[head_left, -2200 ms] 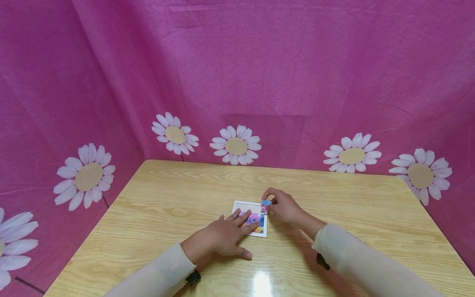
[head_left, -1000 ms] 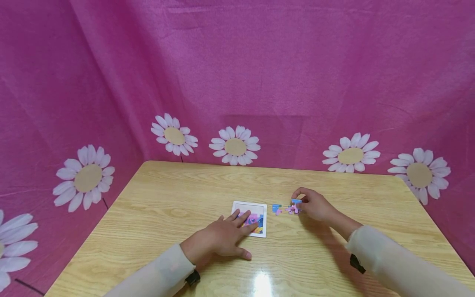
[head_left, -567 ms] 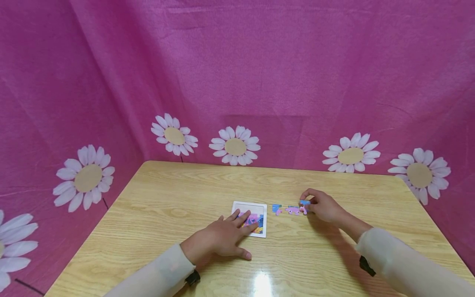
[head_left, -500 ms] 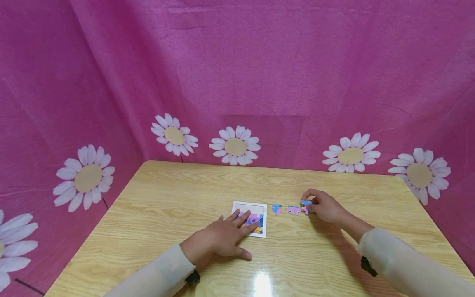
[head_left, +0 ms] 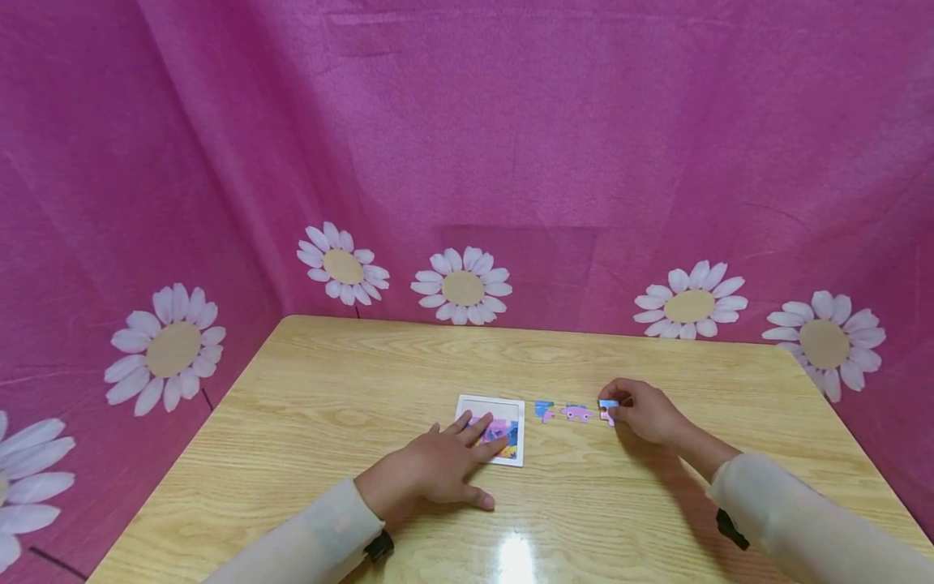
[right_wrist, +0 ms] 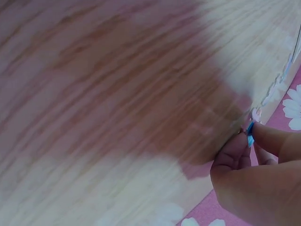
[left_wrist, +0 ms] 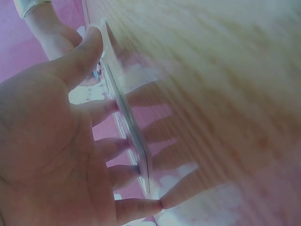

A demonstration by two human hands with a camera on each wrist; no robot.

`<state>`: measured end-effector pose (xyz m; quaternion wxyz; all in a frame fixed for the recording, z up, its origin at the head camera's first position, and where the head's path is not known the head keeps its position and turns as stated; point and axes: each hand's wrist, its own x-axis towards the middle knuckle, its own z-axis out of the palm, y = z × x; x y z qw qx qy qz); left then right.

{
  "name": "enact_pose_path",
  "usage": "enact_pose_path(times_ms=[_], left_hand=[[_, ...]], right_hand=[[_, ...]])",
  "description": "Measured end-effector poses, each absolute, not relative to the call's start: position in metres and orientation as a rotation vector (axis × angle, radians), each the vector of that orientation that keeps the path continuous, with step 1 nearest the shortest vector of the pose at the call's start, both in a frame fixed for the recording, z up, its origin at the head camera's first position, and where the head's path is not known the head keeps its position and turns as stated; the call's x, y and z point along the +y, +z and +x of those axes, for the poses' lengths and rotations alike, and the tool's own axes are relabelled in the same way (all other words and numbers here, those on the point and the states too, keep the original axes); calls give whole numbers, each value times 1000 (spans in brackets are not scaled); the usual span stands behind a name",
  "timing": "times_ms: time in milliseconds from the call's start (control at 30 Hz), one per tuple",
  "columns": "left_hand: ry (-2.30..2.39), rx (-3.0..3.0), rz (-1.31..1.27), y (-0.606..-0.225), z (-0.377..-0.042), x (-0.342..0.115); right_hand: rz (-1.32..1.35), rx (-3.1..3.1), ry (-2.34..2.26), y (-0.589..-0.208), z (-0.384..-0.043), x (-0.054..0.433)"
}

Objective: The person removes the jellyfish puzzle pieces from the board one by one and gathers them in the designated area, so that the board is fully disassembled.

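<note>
One puzzle piece [head_left: 609, 405] is pinched in the right hand [head_left: 646, 412], near three o'clock from the white frame [head_left: 521, 438]; the left hand [head_left: 447, 464] rests over that frame, fingers spread. The piece is probably light, thin and stiff, best held by its edges, sparing the tabs.

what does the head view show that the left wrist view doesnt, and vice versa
Only the head view shows the back of the left hand, its sleeve and the puzzle tray from above.

Only the left wrist view shows that hand's palm and finger reflections.

Both show the right hand, the tray, the table and pink cloth with white flowers.
</note>
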<state>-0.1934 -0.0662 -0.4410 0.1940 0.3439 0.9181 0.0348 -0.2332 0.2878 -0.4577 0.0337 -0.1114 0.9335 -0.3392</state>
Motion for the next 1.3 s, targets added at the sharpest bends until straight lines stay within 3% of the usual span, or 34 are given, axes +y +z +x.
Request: enact_pose_path(times_ms=[1300], left_hand=[[63,2606,989,-440,-191,-66]], right_hand=[[-296,2830,-1133,-466,-227,292]])
